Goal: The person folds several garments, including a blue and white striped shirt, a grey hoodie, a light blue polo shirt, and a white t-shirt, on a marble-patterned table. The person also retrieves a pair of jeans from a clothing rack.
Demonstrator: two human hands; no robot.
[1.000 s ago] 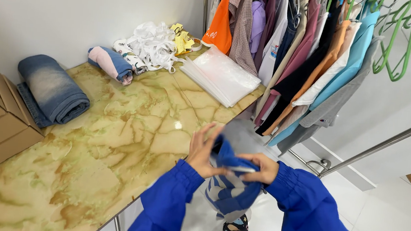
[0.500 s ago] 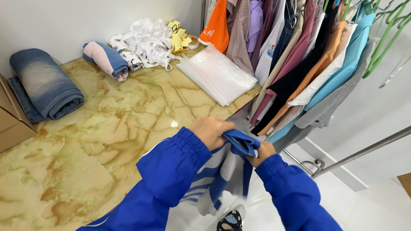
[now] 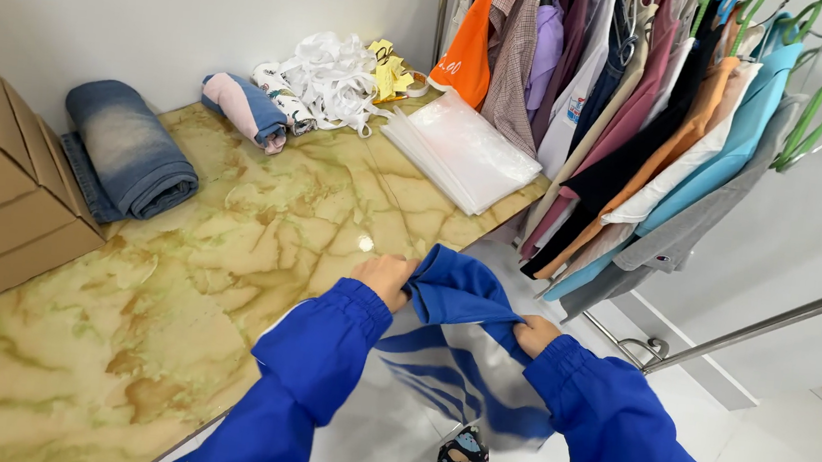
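Blue garment (image 3: 455,291): now bunched smaller than a second ago, at the marble counter (image 3: 229,244) edge (white panel hanging below). Left hand (image 3: 384,277) and right hand (image 3: 534,333), each grip closed on it.

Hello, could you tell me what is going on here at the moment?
A person in blue sleeves is standing at the edge of a marble-patterned table, holding a blue and white garment in both hands. The left hand and right hand grip its bunched blue top, while the rest hangs toward the floor. On the table lie rolled jeans, a smaller rolled garment, a stack of clear plastic bags and some white fabric. A rack of hanging clothes stands to the right.
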